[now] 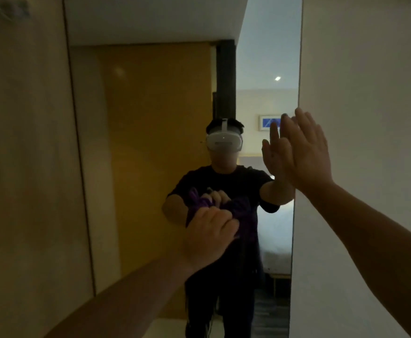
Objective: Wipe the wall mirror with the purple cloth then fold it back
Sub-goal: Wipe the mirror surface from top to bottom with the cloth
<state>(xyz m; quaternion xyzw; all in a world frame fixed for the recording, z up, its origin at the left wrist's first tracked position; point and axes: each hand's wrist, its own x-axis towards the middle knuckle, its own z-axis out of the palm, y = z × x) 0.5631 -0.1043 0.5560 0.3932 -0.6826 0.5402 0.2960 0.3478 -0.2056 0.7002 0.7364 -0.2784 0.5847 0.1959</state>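
Observation:
The tall wall mirror (150, 106) fills the middle of the view, set between a tan panel and a white wall. My left hand (209, 236) is shut on the bunched purple cloth (242, 211) and presses it against the glass at about chest height. My right hand (307, 152) is flat and open with fingers up, resting on the mirror's right edge where glass meets wall. The mirror shows a person in dark clothes wearing a white headset, with both hands doubled in the reflection.
A tan wall panel (24, 167) stands left of the mirror and a plain white wall (370, 93) right of it. The reflection shows a wooden door, a bed and a framed picture behind me. The room is dim.

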